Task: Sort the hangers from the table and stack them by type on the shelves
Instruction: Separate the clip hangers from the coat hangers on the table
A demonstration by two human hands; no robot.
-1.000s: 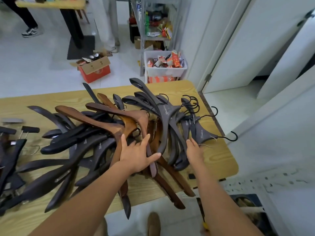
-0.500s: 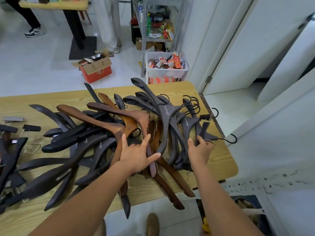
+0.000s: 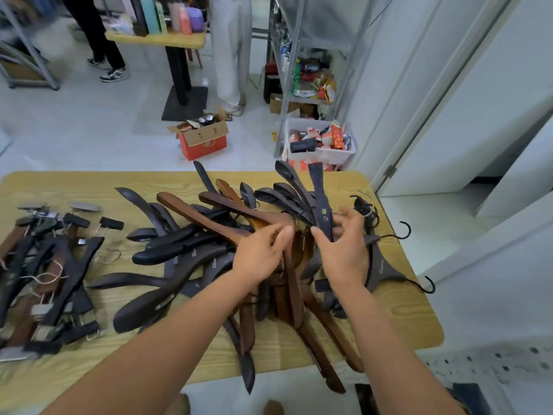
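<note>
Pulling one dark hanger out of the mixed heap
The dark hanger (image 3: 321, 202) stands tilted above the pile of hangers (image 3: 185, 253) at the right of the tabletop (image 3: 404, 313), with the right hand (image 3: 344, 253) clamped round its middle; the left hand (image 3: 260, 253) hovers with curled fingers over a brown hanger (image 3: 209, 218), grip unclear. Sorting looks barely begun, with clip hangers (image 3: 59, 265) grouped at the left. Next, its hook likely needs freeing from neighbours before lifting

The right hand (image 3: 344, 253) grips a dark hanger (image 3: 321, 199).
</note>
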